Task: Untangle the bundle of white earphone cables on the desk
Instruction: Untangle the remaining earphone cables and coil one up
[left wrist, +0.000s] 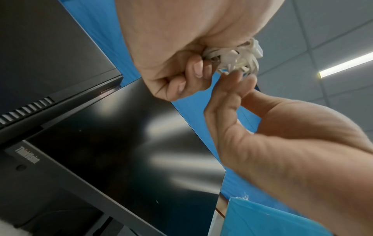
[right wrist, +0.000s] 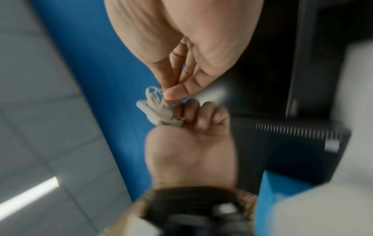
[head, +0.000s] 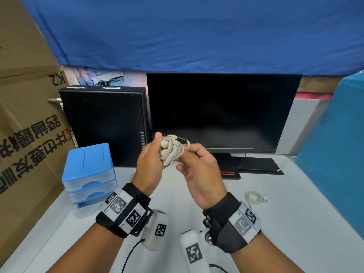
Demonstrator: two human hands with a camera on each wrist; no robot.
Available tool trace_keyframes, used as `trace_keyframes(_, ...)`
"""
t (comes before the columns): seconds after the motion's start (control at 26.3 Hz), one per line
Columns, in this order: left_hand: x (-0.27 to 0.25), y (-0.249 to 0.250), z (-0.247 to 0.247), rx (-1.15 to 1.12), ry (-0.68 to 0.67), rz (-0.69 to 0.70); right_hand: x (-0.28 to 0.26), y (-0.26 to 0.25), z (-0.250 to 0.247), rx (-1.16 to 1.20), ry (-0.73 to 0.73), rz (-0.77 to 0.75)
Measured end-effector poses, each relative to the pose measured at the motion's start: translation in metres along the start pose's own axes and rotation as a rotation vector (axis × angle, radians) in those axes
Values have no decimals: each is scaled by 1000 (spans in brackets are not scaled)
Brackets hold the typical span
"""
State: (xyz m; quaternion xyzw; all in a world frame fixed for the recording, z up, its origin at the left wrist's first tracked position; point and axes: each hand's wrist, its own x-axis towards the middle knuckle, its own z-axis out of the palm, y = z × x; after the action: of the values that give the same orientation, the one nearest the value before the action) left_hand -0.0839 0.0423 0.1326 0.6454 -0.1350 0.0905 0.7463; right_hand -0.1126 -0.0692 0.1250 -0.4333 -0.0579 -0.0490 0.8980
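The bundle of white earphone cables (head: 171, 149) is up in the air in front of the monitor (head: 222, 113), above the worktop (head: 295, 223). It is a soft, lumpy knot of thin rubbery wires, with a round smooth earbud and a short dark end poking out.

The left hand (head: 148, 164) grips the bundle — its fingers (left wrist: 196, 67) are curled tight round the knot and the thumb points up. The right hand (head: 199, 170) pinches a loop at the side of the bundle nearest the monitor, thumb against fingertip, with the other fingers loosely bent.

The monitor is flat, black and shiny, and its screen is dark. In the left wrist view its frame reads "ThinkVision". To the left of the monitor stands a black computer box (head: 104, 123) with a row of small slots, and its logo starts with "Think" — the rest is too blurry to read.

Further left of the monitor sits a small plastic drawer unit (head: 89, 178) with a blue top and see-through drawers. Beside that is a big brown cardboard box (head: 25, 115) with "K2" and large printed characters on it.

Below and to the right of the monitor, another thin white cable coil (head: 255, 198) lies on the smooth pale worktop.
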Motion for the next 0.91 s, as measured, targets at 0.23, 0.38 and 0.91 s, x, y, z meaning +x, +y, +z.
trace_keyframes(0.23, -1, 0, 5, -87, 22, -36, -2, -4, -5, 171, -69, 101)
trace_keyframes(0.38, -3, 1, 14, -65, -57, -19, 0, -4, -8, 163, -103, 101)
trace_keyframes(0.91, 16, -8, -9, 922, -91, 735, 3, -17, -30, -238, -297, 266)
